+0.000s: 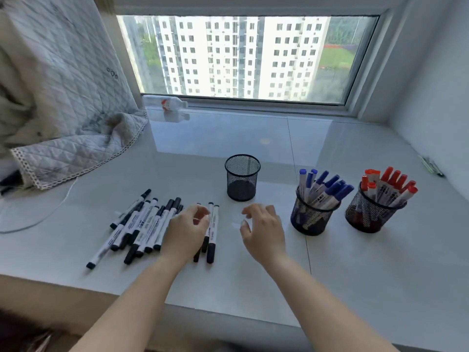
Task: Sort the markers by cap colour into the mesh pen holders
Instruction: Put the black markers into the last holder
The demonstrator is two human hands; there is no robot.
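Head view: blue-capped markers [322, 191] and red-capped markers [388, 186] are already sorted into holders; black-capped markers [142, 224] lie on the tabletop [380, 262], the empty mesh holder [242, 177] unfilled. Left hand [187, 232] curls over them, grip uncertain; right hand [264, 229] is open, empty.

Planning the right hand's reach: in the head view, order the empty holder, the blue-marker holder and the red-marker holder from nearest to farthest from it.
From the right hand:
1. Empty holder, just beyond it.
2. Blue-marker holder, to its right; close to call with the first.
3. Red-marker holder, far right.
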